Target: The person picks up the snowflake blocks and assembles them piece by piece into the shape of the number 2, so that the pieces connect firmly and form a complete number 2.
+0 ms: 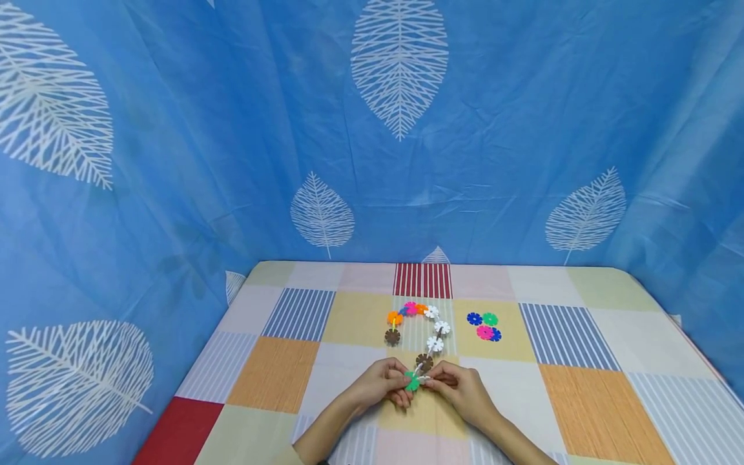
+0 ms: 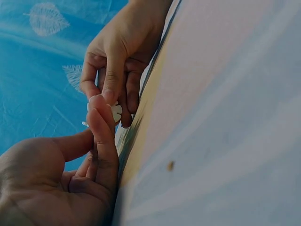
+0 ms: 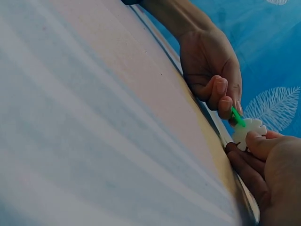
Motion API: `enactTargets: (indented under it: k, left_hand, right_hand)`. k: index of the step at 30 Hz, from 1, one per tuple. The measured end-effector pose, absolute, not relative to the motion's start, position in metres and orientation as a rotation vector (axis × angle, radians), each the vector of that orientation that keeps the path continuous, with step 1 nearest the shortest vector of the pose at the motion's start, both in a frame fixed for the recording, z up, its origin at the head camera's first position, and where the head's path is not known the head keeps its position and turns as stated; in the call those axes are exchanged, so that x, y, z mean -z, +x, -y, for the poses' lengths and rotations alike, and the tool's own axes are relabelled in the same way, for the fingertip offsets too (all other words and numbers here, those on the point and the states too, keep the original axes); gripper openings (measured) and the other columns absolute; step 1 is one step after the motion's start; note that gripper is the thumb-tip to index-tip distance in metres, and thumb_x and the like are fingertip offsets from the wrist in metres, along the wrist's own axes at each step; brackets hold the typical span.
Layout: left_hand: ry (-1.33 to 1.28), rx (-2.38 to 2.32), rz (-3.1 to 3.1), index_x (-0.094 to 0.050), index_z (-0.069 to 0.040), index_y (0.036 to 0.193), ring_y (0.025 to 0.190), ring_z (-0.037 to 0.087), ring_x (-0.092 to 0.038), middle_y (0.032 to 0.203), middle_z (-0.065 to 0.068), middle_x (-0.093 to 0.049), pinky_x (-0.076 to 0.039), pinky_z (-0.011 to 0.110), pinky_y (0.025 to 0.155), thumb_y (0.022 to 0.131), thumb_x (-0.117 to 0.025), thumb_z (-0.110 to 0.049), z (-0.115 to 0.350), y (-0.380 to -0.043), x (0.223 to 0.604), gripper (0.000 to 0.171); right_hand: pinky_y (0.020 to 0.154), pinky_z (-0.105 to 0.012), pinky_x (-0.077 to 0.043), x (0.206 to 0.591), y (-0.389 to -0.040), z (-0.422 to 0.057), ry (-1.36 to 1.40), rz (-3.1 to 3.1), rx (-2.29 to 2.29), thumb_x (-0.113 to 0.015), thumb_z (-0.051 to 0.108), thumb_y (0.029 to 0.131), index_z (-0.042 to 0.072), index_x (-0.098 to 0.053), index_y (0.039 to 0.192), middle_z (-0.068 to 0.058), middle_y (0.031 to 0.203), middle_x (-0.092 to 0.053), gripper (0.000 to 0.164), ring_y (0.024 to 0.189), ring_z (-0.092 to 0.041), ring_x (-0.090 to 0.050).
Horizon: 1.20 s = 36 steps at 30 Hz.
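In the head view my left hand [image 1: 385,383] pinches a green notched snowflake disc [image 1: 412,381] near the front of the table. The right hand [image 1: 464,392] pinches a white notched disc [image 3: 249,132] by its edge. Seen from the right wrist, the green disc [image 3: 239,117] meets the white one at an angle, edge against face. Just beyond the fingers lies a brown disc [image 1: 424,362], the near end of a curved chain of linked discs. Fingers partly cover the white disc [image 2: 116,113] in the left wrist view.
The chain bends away through white discs [image 1: 435,343], an orange disc [image 1: 395,318] and a brown end disc [image 1: 392,336]. Several loose discs lie to the right, including a green one [image 1: 490,320] and a pink one [image 1: 485,332]. Blue curtain [image 1: 500,129] surrounds the patchwork-covered table [image 1: 261,426].
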<state>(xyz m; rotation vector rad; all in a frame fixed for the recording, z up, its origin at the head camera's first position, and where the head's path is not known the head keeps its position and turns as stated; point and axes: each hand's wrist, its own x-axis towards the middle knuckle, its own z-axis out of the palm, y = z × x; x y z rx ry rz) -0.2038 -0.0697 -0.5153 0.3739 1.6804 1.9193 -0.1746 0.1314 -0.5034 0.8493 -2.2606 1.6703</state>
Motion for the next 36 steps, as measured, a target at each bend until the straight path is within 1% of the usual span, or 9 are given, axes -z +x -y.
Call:
enactTargets:
  k: [8, 14, 19, 24, 29, 31, 36]
  left_hand:
    - [0.380, -1.916, -1.663, -0.047, 0.007, 0.098, 0.055, 0.014, -0.062, 0.069, 0.013, -0.064, -0.052, 0.020, 0.052, 0.091, -0.051, 0.003, 0.071, -0.203, 0.512, 0.009]
    - [0.401, -1.919, -1.637, -0.045, 0.010, 0.100, 0.055, 0.014, -0.063, 0.069, 0.015, -0.064, -0.053, 0.020, 0.053, 0.091, -0.050, 0.004, 0.073, -0.203, 0.512, 0.011]
    - [0.385, -1.946, -1.627, -0.046, 0.009, 0.098, 0.053, 0.014, -0.062, 0.067, 0.015, -0.064, -0.052, 0.020, 0.051, 0.091, -0.049, 0.006, 0.071, -0.202, 0.511, 0.008]
    - [0.341, -1.960, -1.638, -0.046, 0.008, 0.097, 0.051, 0.014, -0.062, 0.066, 0.018, -0.063, -0.052, 0.020, 0.050, 0.090, -0.048, 0.009, 0.067, -0.199, 0.511, 0.008]
    - [0.335, -1.964, -1.650, -0.047, 0.009, 0.097, 0.052, 0.014, -0.062, 0.064, 0.011, -0.063, -0.052, 0.019, 0.050, 0.090, -0.050, 0.007, 0.067, -0.199, 0.513, 0.008]
    - [0.331, -1.972, -1.654, -0.048, 0.009, 0.097, 0.053, 0.014, -0.062, 0.064, 0.009, -0.062, -0.053, 0.020, 0.051, 0.090, -0.051, 0.006, 0.067, -0.200, 0.514, 0.008]
    - [0.277, -1.992, -1.683, -0.048, 0.007, 0.098, 0.055, 0.015, -0.063, 0.069, 0.013, -0.064, -0.054, 0.023, 0.055, 0.091, -0.052, 0.002, 0.065, -0.201, 0.514, 0.010]
  right_hand:
    - [0.060, -0.027, -0.055, 0.503, -0.176, -0.131, 0.919, 2.235, -1.598, -0.066, -0.011, 0.076, -0.001, -0.064, 0.082, -0.012, 0.077, -0.068, 0.011, 0.067, -0.025, -0.067]
    - [0.060, -0.026, -0.055, 0.503, -0.175, -0.129, 0.942, 2.225, -1.601, -0.066, -0.011, 0.076, -0.001, -0.064, 0.081, -0.012, 0.078, -0.068, 0.012, 0.068, -0.024, -0.067]
    - [0.060, -0.024, -0.054, 0.503, -0.173, -0.128, 0.927, 2.208, -1.556, -0.067, -0.012, 0.074, -0.001, -0.063, 0.080, -0.012, 0.076, -0.068, 0.014, 0.067, -0.023, -0.067]
    - [0.060, -0.021, -0.053, 0.501, -0.171, -0.126, 0.943, 2.191, -1.504, -0.068, -0.014, 0.072, 0.000, -0.063, 0.080, -0.011, 0.075, -0.068, 0.017, 0.067, -0.019, -0.067]
    - [0.061, -0.022, -0.054, 0.502, -0.173, -0.125, 0.952, 2.189, -1.471, -0.068, -0.017, 0.070, 0.000, -0.063, 0.079, -0.010, 0.075, -0.068, 0.020, 0.069, -0.015, -0.067]
    - [0.061, -0.021, -0.054, 0.506, -0.176, -0.126, 0.938, 2.206, -1.455, -0.068, -0.016, 0.071, 0.001, -0.063, 0.080, -0.009, 0.076, -0.068, 0.020, 0.069, -0.015, -0.067]
    - [0.062, -0.020, -0.053, 0.522, -0.190, -0.137, 0.925, 2.238, -1.476, -0.069, -0.003, 0.077, 0.005, -0.066, 0.091, -0.005, 0.083, -0.069, 0.016, 0.072, -0.012, -0.067]
